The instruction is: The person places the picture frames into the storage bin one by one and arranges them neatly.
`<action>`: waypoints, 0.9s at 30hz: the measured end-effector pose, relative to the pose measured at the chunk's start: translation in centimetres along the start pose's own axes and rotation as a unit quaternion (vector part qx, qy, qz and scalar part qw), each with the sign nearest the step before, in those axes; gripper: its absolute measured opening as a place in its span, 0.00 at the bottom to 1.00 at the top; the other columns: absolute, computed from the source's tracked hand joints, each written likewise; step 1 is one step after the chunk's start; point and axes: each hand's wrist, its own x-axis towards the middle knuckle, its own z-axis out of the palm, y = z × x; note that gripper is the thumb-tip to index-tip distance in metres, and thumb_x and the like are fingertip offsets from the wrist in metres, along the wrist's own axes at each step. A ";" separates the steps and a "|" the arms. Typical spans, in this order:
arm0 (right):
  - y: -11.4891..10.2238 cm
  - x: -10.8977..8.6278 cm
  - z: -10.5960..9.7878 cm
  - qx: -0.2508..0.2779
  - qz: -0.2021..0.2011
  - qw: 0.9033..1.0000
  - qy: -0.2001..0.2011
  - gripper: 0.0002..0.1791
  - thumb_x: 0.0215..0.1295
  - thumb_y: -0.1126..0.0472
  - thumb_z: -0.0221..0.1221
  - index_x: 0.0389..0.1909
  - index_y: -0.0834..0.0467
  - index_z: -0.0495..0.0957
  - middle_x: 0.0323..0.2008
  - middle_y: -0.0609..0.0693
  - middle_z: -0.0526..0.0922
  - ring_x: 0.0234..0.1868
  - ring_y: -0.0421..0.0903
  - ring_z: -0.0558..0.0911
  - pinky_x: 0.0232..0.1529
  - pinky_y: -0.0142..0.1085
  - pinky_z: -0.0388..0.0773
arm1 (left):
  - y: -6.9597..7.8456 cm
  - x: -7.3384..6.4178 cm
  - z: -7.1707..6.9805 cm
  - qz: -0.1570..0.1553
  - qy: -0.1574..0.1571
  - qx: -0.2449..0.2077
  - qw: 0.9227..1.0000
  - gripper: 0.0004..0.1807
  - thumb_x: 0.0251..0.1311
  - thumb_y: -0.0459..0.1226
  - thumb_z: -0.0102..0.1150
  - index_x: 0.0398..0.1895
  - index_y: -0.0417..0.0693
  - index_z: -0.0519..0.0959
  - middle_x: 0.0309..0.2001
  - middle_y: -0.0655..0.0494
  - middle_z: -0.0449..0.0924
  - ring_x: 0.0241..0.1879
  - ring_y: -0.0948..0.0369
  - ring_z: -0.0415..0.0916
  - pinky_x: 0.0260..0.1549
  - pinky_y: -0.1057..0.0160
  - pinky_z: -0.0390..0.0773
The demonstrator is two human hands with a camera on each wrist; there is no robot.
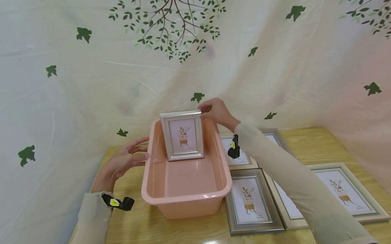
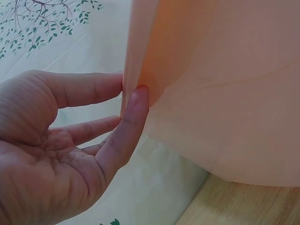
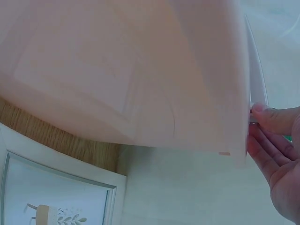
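Note:
A pink plastic basin (image 1: 190, 198) stands on the wooden table. Inside its far part a silver picture frame (image 1: 186, 155) is held upright, its plant print facing me. My right hand (image 1: 219, 114) pinches this frame at its top right corner; in the right wrist view the thumb and fingers (image 3: 276, 123) show just past the basin's rim, most of the frame hidden behind the wall. My left hand (image 1: 127, 159) touches the basin's left rim with spread, fairly straight fingers (image 2: 89, 89), fingertips right at the lip in the left wrist view.
Several picture frames lie flat right of the basin: a dark silver one (image 1: 231, 215) in front, a cream one (image 1: 366, 188) at far right, others partly under my right sleeve (image 1: 286, 176). A leaf-printed cloth (image 1: 161, 85) hangs behind the table (image 1: 151, 241).

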 end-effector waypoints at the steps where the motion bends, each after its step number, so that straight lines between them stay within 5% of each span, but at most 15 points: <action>1: 0.1 0.0 -0.1 0.001 0.001 1.000 -0.001 0.17 0.65 0.69 0.66 0.55 0.66 0.83 0.51 0.63 0.86 0.52 0.57 0.85 0.56 0.46 0.83 | 0.0 0.0 0.1 0.000 0.000 0.000 1.000 0.43 0.70 0.33 0.61 0.82 0.45 0.49 0.72 0.30 0.61 0.54 0.60 0.80 0.54 0.58 0.84; 13: 0.3 -0.3 -1.6 -0.016 -0.018 0.999 -0.026 0.20 0.66 0.66 0.67 0.58 0.66 0.81 0.54 0.63 0.85 0.53 0.58 0.85 0.57 0.47 0.83 | 0.0 0.2 0.5 0.003 -0.004 -0.001 1.000 0.43 0.70 0.33 0.61 0.82 0.46 0.49 0.72 0.30 0.61 0.57 0.56 0.79 0.55 0.57 0.83; 27: 1.7 -1.8 -7.4 -0.105 -0.024 0.988 -0.114 0.23 0.65 0.66 0.67 0.59 0.69 0.78 0.54 0.68 0.83 0.55 0.61 0.83 0.56 0.51 0.82 | -0.2 -0.1 0.1 0.014 -0.009 -0.005 1.000 0.43 0.70 0.33 0.60 0.83 0.45 0.48 0.72 0.28 0.60 0.53 0.63 0.80 0.52 0.61 0.84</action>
